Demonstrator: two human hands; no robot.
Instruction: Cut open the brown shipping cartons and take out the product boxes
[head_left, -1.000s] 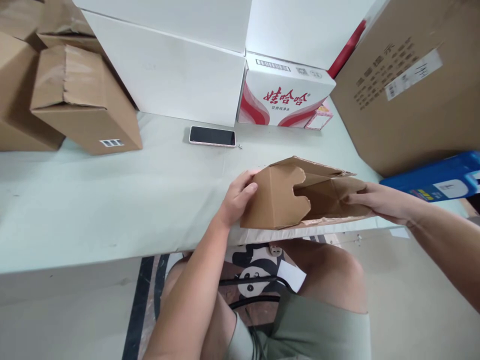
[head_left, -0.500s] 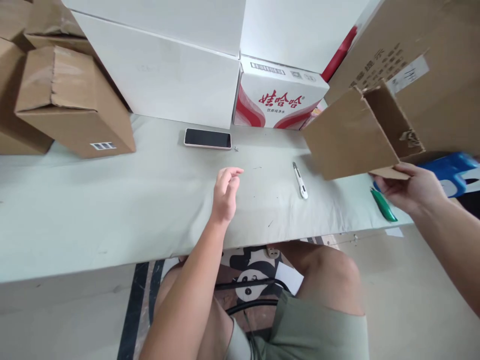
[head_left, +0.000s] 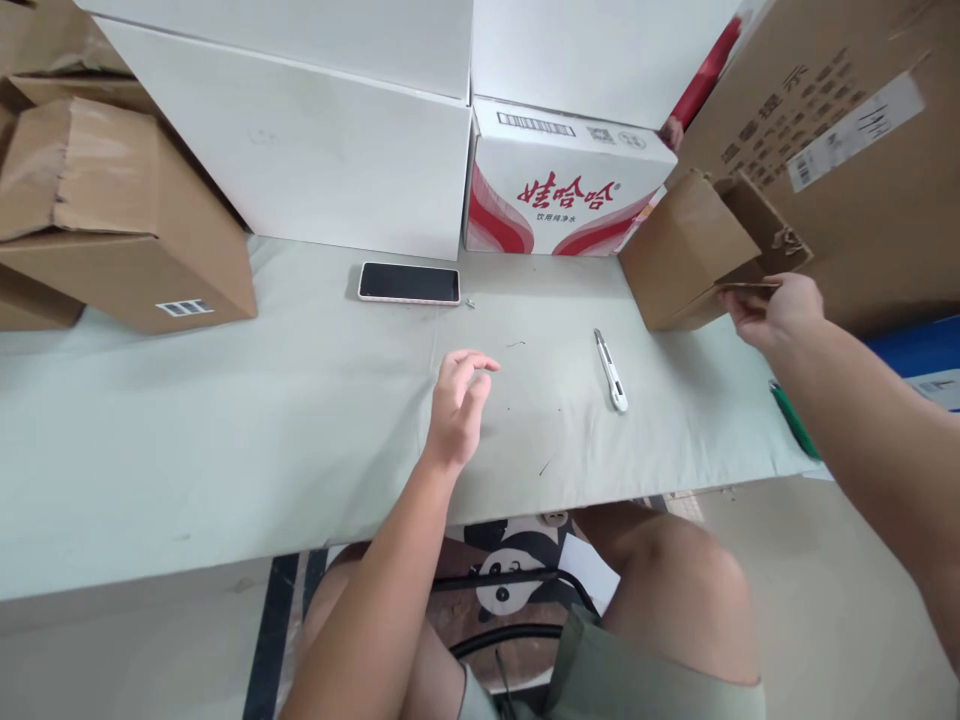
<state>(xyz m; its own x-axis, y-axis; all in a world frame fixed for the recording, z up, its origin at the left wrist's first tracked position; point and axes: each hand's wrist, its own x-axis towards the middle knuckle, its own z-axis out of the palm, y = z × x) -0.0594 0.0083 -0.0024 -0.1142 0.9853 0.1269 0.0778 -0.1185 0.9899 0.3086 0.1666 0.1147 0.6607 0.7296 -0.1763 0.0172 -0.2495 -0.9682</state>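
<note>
A small brown cardboard box [head_left: 679, 245] with its top open stands at the right of the table, against the large carton. My right hand [head_left: 776, 312] pinches one of its flaps between thumb and fingers. Over the middle of the table hangs my left hand [head_left: 459, 405], holding nothing, its fingers loosely curled and thumb apart from them. Between the two hands lies a white utility knife [head_left: 611, 372]. A dark-screened phone [head_left: 409, 283] rests behind my left hand. Partly hidden by my right forearm is a green tool [head_left: 793, 420] near the table's front edge.
White cartons [head_left: 300, 130] form a wall along the back, with a red-and-white water carton [head_left: 566, 195] among them. Taped brown boxes [head_left: 112, 210] stand at the left. A large brown carton [head_left: 862, 190] and a blue object [head_left: 919, 350] bound the right side.
My right hand has moved the small cardboard box back and down, from tilted above the table to standing beside the large carton. My left hand has barely moved. The view has shifted slightly.
</note>
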